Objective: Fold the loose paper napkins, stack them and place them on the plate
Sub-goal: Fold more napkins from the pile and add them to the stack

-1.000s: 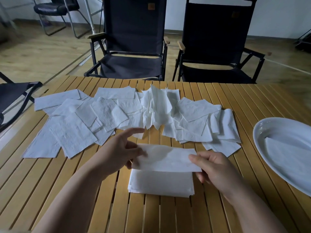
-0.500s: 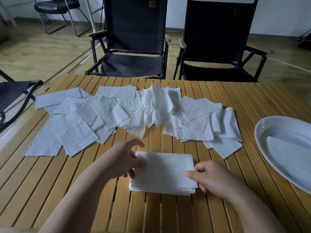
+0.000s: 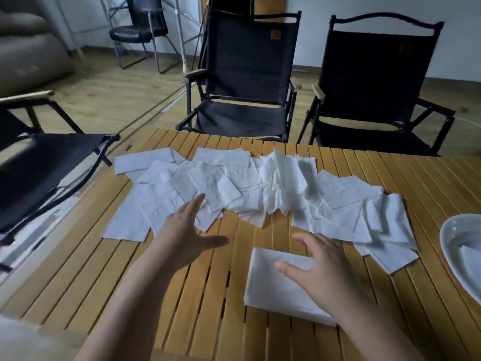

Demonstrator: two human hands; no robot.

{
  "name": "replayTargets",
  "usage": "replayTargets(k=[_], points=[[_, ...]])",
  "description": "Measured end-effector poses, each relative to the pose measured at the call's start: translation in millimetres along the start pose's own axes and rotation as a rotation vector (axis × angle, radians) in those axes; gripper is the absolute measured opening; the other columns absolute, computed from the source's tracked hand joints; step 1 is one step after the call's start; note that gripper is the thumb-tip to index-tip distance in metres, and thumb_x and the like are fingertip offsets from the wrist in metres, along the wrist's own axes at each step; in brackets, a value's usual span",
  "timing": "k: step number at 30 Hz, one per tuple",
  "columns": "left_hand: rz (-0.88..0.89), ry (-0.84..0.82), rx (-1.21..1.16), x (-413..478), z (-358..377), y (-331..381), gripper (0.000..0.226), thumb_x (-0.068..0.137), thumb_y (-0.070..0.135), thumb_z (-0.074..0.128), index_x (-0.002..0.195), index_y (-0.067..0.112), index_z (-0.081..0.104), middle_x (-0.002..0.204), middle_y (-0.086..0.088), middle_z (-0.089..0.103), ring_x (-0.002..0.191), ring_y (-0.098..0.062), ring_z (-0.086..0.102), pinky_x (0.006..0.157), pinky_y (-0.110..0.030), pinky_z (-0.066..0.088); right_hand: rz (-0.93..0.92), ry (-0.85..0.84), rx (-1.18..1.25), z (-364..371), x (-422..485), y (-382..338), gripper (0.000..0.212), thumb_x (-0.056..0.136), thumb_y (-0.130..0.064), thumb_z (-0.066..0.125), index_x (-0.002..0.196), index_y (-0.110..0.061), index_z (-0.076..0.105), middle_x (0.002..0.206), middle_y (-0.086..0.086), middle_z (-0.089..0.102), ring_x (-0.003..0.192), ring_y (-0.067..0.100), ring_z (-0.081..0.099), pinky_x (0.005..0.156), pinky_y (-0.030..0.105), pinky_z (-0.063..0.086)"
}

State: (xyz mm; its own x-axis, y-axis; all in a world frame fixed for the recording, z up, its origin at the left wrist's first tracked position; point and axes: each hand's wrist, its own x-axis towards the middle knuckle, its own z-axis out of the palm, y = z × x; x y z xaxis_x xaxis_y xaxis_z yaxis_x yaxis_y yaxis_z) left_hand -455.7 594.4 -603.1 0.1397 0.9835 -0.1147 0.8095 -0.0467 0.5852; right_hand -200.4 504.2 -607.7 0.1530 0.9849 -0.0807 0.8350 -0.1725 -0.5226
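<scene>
The left hand (image 3: pixel 187 235), fingers (image 3: pixel 194 205) spread and empty, is hovering at the near fringe of the loose napkins (image 3: pixel 234 183) strewn across the bench's (image 3: pixel 182 295) far half, likely picking the next sheet. The right hand (image 3: pixel 320 267), equally splayed, is lying over the folded stack (image 3: pixel 270 287) by the near edge (probably steadying it; contact is unclear), while the plate (image 3: pixel 458 238) at the right edge is running out of frame.

Both forearms are bare down to the left hand (image 3: pixel 187 235) and right hand (image 3: pixel 322 267), and a pale patch (image 3: pixel 15 337) near the left elbow is too blurred to name.
</scene>
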Motion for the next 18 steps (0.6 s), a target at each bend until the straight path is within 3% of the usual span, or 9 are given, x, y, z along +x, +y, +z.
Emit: replayTargets(k=[5, 11, 15, 18], points=[[-0.098, 0.045, 0.146, -3.6, -29.3, -75.6, 0.104, 0.073, 0.059, 0.075, 0.155, 0.037, 0.017, 0.165, 0.005, 0.016, 0.151, -0.024, 0.017, 0.120, -0.051, 0.025, -0.190, -0.070, -0.006, 23.0, 41.3, -65.2, 0.064, 0.083, -0.057, 0.070, 0.139, -0.038, 0.049, 0.139, -0.017, 0.051, 0.132, 0.011, 0.044, 0.110, 0.040, 0.040], [-0.044, 0.067, 0.267, 5.5, -40.8, -127.1, 0.091, 0.079, 0.058, 0.071, 0.153, 0.044, 0.020, 0.165, 0.010, 0.011, 0.152, -0.019, 0.010, 0.121, -0.055, 0.019, -0.322, -0.177, -0.172, 74.2, 84.1, -131.7, 0.060, 0.089, -0.051, 0.065, 0.143, -0.032, 0.047, 0.146, -0.010, 0.049, 0.136, 0.017, 0.040, 0.111, 0.042, 0.036], [0.056, 0.049, 0.305, 16.4, -39.7, -131.6, 0.077, 0.085, 0.052, 0.068, 0.151, 0.046, 0.027, 0.166, 0.011, 0.004, 0.153, -0.015, -0.002, 0.123, -0.056, 0.009, -0.325, -0.187, -0.219, 99.9, 95.5, -150.6, 0.042, 0.088, -0.048, 0.063, 0.124, -0.026, 0.060, 0.129, -0.005, 0.058, 0.122, 0.022, 0.049, 0.101, 0.044, 0.043], [0.130, 0.047, 0.281, 20.9, -39.6, -129.3, 0.059, 0.089, 0.048, 0.065, 0.143, 0.047, 0.042, 0.163, 0.015, 0.015, 0.152, -0.011, 0.006, 0.123, -0.056, 0.006, -0.299, -0.143, -0.292, 111.9, 100.9, -152.7, 0.032, 0.087, -0.052, 0.061, 0.105, -0.026, 0.063, 0.115, -0.005, 0.059, 0.113, 0.022, 0.051, 0.092, 0.042, 0.047]])
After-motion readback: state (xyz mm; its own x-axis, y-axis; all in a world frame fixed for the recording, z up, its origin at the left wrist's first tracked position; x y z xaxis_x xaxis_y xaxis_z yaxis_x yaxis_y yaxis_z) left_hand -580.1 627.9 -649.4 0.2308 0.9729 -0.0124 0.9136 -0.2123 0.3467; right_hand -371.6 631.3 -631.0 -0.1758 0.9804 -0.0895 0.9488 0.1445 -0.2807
